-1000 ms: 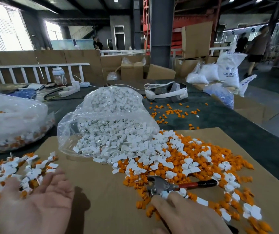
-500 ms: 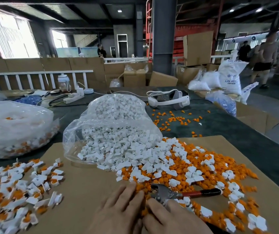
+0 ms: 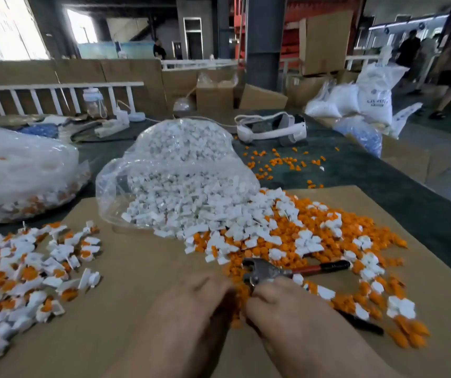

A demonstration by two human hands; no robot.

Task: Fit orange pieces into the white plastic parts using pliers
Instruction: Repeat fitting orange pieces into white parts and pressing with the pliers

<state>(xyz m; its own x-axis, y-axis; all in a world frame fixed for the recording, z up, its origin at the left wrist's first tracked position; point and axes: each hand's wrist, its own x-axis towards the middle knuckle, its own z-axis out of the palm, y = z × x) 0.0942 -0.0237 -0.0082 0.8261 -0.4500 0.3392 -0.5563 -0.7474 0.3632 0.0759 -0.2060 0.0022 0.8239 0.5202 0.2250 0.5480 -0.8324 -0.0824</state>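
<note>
Loose orange pieces (image 3: 336, 241) and white plastic parts (image 3: 218, 211) lie heaped on brown cardboard (image 3: 142, 268). The white ones spill from a clear bag (image 3: 180, 148). Pliers (image 3: 268, 271) with a red and black handle lie on the heap's near edge. My left hand (image 3: 191, 312) and my right hand (image 3: 289, 312) sit side by side at that edge, both blurred. Left fingertips reach the orange pieces. Right fingertips are against the pliers' metal head, and a black handle (image 3: 363, 323) sticks out from beneath this hand. Neither hand's hold is discernible.
White parts with orange pieces fitted (image 3: 25, 274) are piled at the left on the cardboard. Behind them lies a full clear bag (image 3: 19, 170). Farther back on the dark table are a white headset (image 3: 273, 126), scattered orange pieces (image 3: 278, 159) and a power strip (image 3: 112, 126).
My left hand has swung from the left pile to the middle, beside my right hand. Both hands have closed in on the pliers' head. The camera has tilted down.
</note>
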